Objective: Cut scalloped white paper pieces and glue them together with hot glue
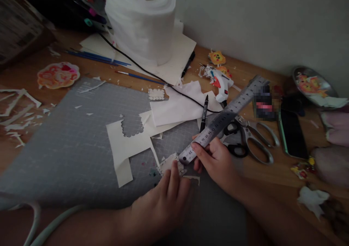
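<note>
Wooden desk against a pale wall, grey cutting mat (76, 147) in front of me. Head view: tissue roll (141, 20) at back, glue gun (221, 82), black marker (204, 114) and scissors (249, 140) crowd the right. My right hand (215, 158) pinches the near end of the steel ruler (223, 118), slanted up-right. My left hand (163, 202) lies palm-down, fingers together, pressing the small paper cutout (170, 163) on the mat, just beside the ruler's end.

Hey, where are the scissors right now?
The scissors lie on the table's right side in the head view, just right of the right hand holding the metal ruler, left of the phone.
</note>
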Tool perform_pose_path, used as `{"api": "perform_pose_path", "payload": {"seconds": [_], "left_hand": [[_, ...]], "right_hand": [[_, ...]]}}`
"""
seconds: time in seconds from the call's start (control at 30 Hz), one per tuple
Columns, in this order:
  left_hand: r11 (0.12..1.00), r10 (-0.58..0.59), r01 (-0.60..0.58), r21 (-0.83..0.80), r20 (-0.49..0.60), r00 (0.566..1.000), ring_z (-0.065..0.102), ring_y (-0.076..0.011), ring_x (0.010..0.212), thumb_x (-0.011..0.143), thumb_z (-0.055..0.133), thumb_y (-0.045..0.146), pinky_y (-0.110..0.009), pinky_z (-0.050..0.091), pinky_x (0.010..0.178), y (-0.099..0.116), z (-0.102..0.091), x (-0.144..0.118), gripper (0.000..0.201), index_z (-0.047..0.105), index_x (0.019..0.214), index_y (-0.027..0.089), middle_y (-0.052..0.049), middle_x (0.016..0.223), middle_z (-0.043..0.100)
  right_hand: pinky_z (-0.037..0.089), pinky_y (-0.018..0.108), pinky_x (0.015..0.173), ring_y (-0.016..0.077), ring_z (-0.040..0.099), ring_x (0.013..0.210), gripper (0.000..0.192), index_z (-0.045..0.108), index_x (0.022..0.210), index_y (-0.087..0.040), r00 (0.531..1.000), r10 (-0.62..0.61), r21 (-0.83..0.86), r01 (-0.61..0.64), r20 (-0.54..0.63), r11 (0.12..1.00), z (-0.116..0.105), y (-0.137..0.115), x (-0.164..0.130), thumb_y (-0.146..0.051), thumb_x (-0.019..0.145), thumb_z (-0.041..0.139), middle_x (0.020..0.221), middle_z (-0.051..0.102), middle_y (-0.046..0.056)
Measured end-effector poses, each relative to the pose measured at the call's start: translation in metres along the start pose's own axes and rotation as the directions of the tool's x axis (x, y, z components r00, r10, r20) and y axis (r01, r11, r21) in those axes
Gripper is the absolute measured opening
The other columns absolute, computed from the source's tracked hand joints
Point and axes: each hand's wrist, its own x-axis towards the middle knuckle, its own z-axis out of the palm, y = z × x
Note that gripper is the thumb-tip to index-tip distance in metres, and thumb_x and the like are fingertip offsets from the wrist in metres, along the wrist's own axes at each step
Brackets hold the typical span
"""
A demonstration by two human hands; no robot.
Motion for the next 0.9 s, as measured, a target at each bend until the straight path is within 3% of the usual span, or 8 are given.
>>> {"api": "perform_pose_path", "payload": {"seconds": [0.27, 0.53, 0.73, 0.9], "left_hand": [[1.0, 0.002, -0.002, 0.012, -0.003, 1.0, 0.065, -0.0263, 0.089, 0.082, 0.034, 0.01, -0.033, 0.043, 0.076, -0.0015, -0.0023, 0.0029, 0.021, 0.054, 0.08, 0.011, -0.003, 0.073, 0.063], [1.0, 0.005, -0.006, 0.02, 0.021, 1.0, 0.063, -0.0269, 0.093, 0.081, 0.038, 0.013, -0.033, 0.042, 0.079, 0.0012, -0.0006, -0.0008, 0.016, 0.054, 0.082, 0.012, -0.003, 0.078, 0.061], [1.0, 0.001, -0.001, 0.024, 0.018, 1.0, 0.063, -0.0247, 0.092, 0.081, 0.041, 0.017, -0.032, 0.042, 0.08, -0.0001, -0.0011, -0.0001, 0.012, 0.053, 0.081, 0.013, -0.002, 0.077, 0.061], [1.0, 0.0, 0.0, 0.028, -0.003, 1.0, 0.063, -0.0243, 0.091, 0.081, 0.041, 0.016, -0.033, 0.041, 0.079, -0.0009, -0.0004, 0.0012, 0.012, 0.053, 0.082, 0.013, -0.004, 0.08, 0.062]], "right_hand": [[0.041, 0.017, 0.035, 0.008, 0.052, 0.038, 0.02, 0.049, 0.091, -0.018, 1.0, 0.012, -0.035, -0.013, -0.018, 0.999, 0.0027, 0.0002, -0.0005, -0.034, 0.08, 0.053, 0.047, 0.051, -0.008], [0.042, 0.017, 0.039, 0.0082, 0.054, 0.041, 0.026, 0.038, 0.064, -0.021, 0.998, -0.011, -0.193, 0.0, -0.056, 0.981, 0.0017, -0.0025, -0.0034, -0.034, 0.079, 0.056, 0.044, 0.052, -0.007], [0.044, 0.016, 0.037, 0.0077, 0.053, 0.039, 0.017, 0.049, 0.09, -0.019, 0.999, -0.031, -0.015, 0.03, -0.037, 0.999, 0.0016, -0.0011, -0.0029, -0.033, 0.081, 0.052, 0.048, 0.052, -0.008], [0.045, 0.016, 0.037, 0.008, 0.054, 0.04, 0.019, 0.049, 0.09, -0.018, 0.999, -0.028, 0.001, 0.028, -0.039, 1.0, 0.003, 0.0011, -0.0017, -0.034, 0.082, 0.052, 0.049, 0.053, -0.008]]}}
